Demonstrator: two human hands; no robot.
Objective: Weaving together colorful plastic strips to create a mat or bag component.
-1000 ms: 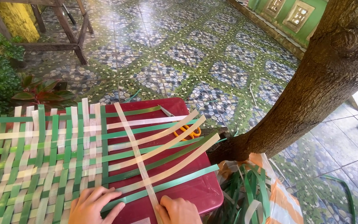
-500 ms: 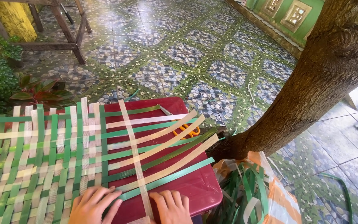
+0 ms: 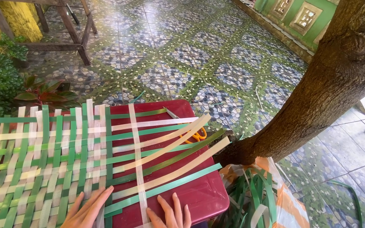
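- At 6 o'clock, both hands lie flat on a woven mat [image 3: 43, 169] of green and cream strips
- Left hand [image 3: 87, 209] presses the mat's right edge, fingers spread apart and gripping nothing
- Right hand [image 3: 172, 215] rests on the red lid [image 3: 199, 196] beneath, fingers apart, just right of an upright cream strip [image 3: 137, 160] crossing the loose strip ends
- Orange-handled scissors [image 3: 193, 134] lie under the strips at 1 o'clock from the hands
- A tree trunk [image 3: 317, 88] rises at 3 o'clock, with a bag of spare strips [image 3: 262, 198] at its foot
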